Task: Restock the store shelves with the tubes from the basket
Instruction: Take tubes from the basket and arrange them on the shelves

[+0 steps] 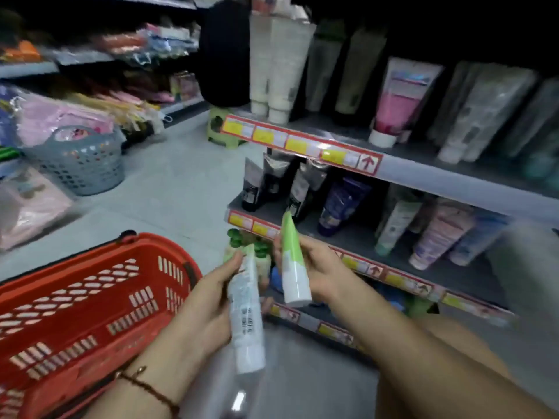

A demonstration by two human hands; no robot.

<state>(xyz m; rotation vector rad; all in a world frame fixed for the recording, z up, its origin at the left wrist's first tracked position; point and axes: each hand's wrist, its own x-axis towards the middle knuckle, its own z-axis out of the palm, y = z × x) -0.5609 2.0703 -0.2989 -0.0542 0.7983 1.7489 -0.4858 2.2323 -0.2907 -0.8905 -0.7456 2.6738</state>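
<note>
My left hand (208,306) grips a white tube (246,322) with a barcode on it, held upright just right of the red basket (90,306). My right hand (317,273) holds a green and white tube (292,264), crimped end up, in front of the middle shelf (357,240). Both tubes are side by side, a little apart. The basket's inside is hidden from here.
Shelves on the right carry standing tubes: white ones (278,65) and a pink one (399,98) on top, black (257,186) and purple (341,204) ones below. A grey basket (81,164) and a green stool (223,128) stand on the aisle floor.
</note>
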